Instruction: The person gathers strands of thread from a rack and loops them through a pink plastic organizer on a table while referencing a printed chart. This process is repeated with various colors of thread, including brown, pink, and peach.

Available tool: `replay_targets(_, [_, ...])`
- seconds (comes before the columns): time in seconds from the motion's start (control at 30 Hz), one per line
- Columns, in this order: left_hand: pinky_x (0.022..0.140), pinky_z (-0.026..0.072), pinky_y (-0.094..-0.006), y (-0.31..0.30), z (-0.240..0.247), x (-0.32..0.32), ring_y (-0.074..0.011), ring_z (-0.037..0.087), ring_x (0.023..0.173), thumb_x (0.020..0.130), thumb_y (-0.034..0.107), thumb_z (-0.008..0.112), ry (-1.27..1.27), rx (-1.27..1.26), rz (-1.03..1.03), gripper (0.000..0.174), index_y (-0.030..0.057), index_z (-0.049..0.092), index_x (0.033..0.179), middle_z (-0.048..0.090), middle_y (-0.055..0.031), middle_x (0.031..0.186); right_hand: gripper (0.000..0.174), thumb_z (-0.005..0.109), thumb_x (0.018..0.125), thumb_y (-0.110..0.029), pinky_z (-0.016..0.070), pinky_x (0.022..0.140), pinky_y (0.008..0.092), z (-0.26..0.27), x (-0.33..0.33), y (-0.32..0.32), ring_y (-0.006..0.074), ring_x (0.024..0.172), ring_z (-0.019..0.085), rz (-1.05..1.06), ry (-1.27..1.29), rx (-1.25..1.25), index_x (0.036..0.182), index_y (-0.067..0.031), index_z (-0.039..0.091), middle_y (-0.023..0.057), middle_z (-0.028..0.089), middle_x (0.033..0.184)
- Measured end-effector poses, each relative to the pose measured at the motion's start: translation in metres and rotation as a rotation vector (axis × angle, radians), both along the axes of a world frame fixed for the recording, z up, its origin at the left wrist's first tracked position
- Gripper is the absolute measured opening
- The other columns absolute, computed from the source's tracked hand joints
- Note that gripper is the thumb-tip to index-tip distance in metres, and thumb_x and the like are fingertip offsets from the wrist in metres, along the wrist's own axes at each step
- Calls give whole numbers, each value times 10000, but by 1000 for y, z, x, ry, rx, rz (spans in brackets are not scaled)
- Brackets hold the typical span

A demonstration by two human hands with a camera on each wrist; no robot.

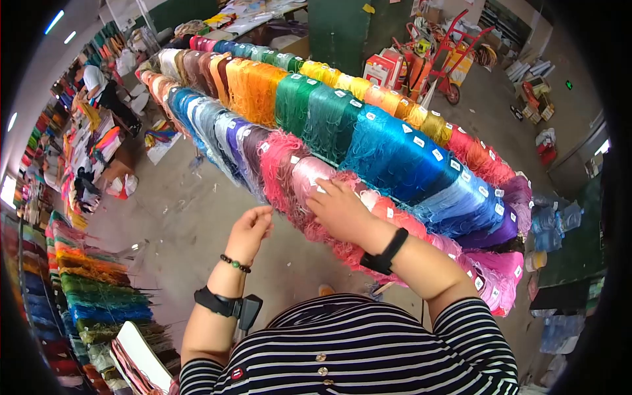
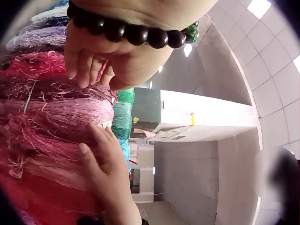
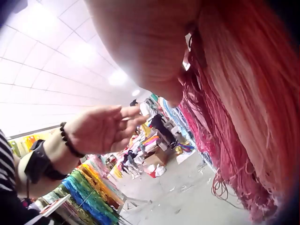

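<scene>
Skeins of pink thread (image 1: 313, 172) hang over the near rail, with small white paper labels along the top. My right hand (image 1: 342, 209) rests on these skeins, its fingers stretched towards a white label (image 2: 107, 124) at the top of the pale pink bundle. Off to the left of the skeins is my left hand (image 1: 250, 230), loosely curled and holding nothing; a dark bead bracelet (image 2: 136, 35) circles its wrist. In the right wrist view, the dusky pink strands (image 3: 220, 126) drape beside my right hand, whose fingertips are partly hidden.
Green skeins (image 1: 293, 102), blue skeins (image 1: 401, 155) and other colours fill the rails behind. More coloured skeins (image 1: 99, 289) hang at lower left. A red hand truck (image 1: 454, 59) stands at the back right. Far left, a person (image 1: 95, 82) is beside cluttered tables.
</scene>
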State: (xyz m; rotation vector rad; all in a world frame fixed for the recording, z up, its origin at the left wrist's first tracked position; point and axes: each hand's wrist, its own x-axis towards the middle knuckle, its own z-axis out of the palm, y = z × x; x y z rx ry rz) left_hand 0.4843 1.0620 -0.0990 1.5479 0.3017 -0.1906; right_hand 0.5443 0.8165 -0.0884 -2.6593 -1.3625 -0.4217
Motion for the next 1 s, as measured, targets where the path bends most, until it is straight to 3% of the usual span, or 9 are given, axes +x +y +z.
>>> replay_targets(0.03, [721,481,-240,-3,-1,15,-99,600,815,935,147,600,-78,86,-3,274,33,619,1183,652,-13,967,404,707,768,-249,336,1064,483,5,-4,-2,299,1288,426,-24,57,-51,1130,-87,628,71,619,1160])
replay_targets(0.13, [772,497,-248,-1,-6,60,-126,632,895,941,175,586,-262,376,-132,250,27,636,1136,669,-42,1008,297,699,780,-247,345,1052,493,5,-4,-9,294,1240,477,0,178,-60,1037,-101,669,64,656,1044])
replay_targets(0.27, [753,498,-273,1,-53,123,-157,641,849,911,62,585,-623,501,-88,181,27,666,1069,685,-76,924,235,682,796,-235,390,1013,454,27,10,7,288,1160,544,-110,281,198,994,-109,687,75,666,1019])
replay_targets(0.33, [760,503,-314,4,-30,132,-248,645,836,883,30,583,-737,601,-153,154,37,694,990,674,-116,899,238,674,803,-227,412,990,431,42,24,22,287,1129,565,-221,363,235,1010,-108,683,82,665,1038])
replay_targets(0.43, [747,513,-351,18,-19,147,-306,644,831,861,67,603,-797,559,-246,143,66,718,946,668,-126,862,318,674,798,-169,439,930,430,25,48,54,316,1132,554,-181,101,330,1106,-97,649,110,609,1176])
replay_targets(0.53, [715,513,-348,35,-3,154,-290,652,776,845,96,632,-636,567,-684,164,68,718,981,674,-119,825,367,674,798,-146,436,927,436,14,65,66,328,1146,543,-172,139,274,1158,-94,623,132,560,1243])
replay_targets(0.67, [669,506,-318,48,-1,142,-195,660,716,861,129,642,-274,241,-878,185,34,704,1007,681,-103,782,308,672,807,-160,431,927,437,14,61,58,328,1118,548,-185,165,272,1106,-96,639,127,573,1187])
replay_targets(0.8, [594,467,-266,52,-7,156,-116,596,679,877,78,649,-582,303,-404,124,10,701,966,645,-50,778,243,684,805,-193,433,909,439,12,64,61,327,1076,556,-203,169,306,1022,-92,644,121,576,1136])
replay_targets(1.0, [641,489,-362,26,-1,164,-266,611,710,782,66,679,-815,583,-351,61,40,693,836,627,-114,754,206,706,791,-233,429,908,430,8,69,59,327,1061,557,-211,205,355,924,-92,636,114,573,1114])
